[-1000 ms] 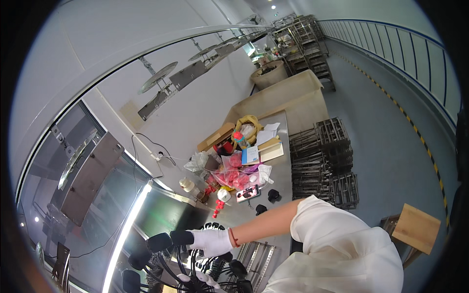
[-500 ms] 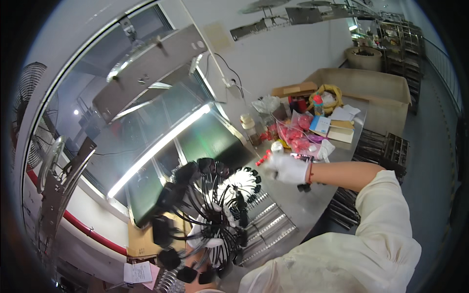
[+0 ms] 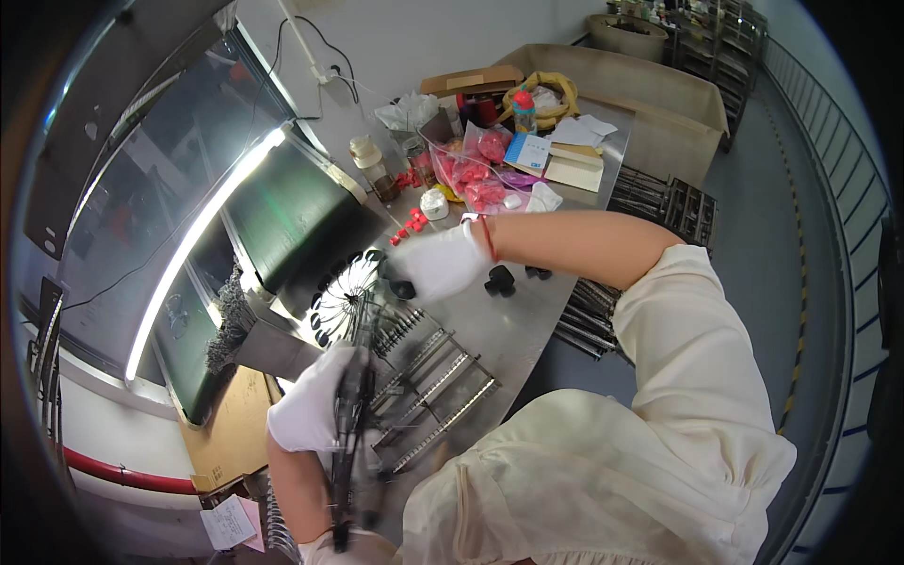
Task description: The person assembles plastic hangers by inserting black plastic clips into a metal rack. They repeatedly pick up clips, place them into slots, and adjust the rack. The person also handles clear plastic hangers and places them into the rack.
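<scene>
We see both hands in white gloves over a steel table (image 3: 513, 325). The left hand (image 3: 315, 410) is closed around the stem of a black wire rack (image 3: 350, 372), a bundle of thin rods that fans out at its far end into a ring of spokes tipped with small pale pieces. That fan lies just in front of the left hand, against the dark machine housing (image 3: 292, 221) at the table's far edge. The right hand (image 3: 435, 266) reaches across the table to the fan's right side, its fingers curled on a small black cap (image 3: 403, 289); we cannot tell how firmly it grips. Two more black caps (image 3: 500, 279) sit on the table just right of the right hand's wrist, which wears a red band. Between the fan and the person's cream sleeve lie several long metal strips (image 3: 435, 381) with rows of pegs. Beyond the right hand, further along the table, stand a clear bag of red parts (image 3: 480, 169), a small white jar (image 3: 434, 203) and a brown bottle (image 3: 370, 166).
</scene>
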The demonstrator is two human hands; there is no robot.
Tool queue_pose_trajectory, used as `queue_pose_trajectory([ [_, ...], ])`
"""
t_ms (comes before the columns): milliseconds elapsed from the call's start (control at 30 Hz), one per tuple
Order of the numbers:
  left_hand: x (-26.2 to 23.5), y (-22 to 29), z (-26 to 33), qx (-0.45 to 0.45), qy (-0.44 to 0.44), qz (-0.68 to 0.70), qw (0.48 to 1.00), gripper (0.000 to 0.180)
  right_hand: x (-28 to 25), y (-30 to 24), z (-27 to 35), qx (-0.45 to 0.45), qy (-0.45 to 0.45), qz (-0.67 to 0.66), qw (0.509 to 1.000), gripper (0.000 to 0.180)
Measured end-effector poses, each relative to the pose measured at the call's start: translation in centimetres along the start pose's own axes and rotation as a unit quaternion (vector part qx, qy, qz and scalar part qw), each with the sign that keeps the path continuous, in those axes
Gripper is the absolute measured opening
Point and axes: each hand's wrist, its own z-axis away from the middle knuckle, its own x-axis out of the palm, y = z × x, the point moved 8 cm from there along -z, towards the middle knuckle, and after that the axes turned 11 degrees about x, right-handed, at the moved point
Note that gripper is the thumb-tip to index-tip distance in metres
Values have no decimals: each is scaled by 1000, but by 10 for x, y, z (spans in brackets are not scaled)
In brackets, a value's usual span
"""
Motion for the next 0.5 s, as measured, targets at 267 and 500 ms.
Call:
queue_pose_trajectory([
  [267,-25,-38,80,-65,270,338,899,91,134,243,58,307,0,82,948,31],
  [500,15,-56,63,17,309,513,801,93,200,284,32,463,49,102,879,28],
])
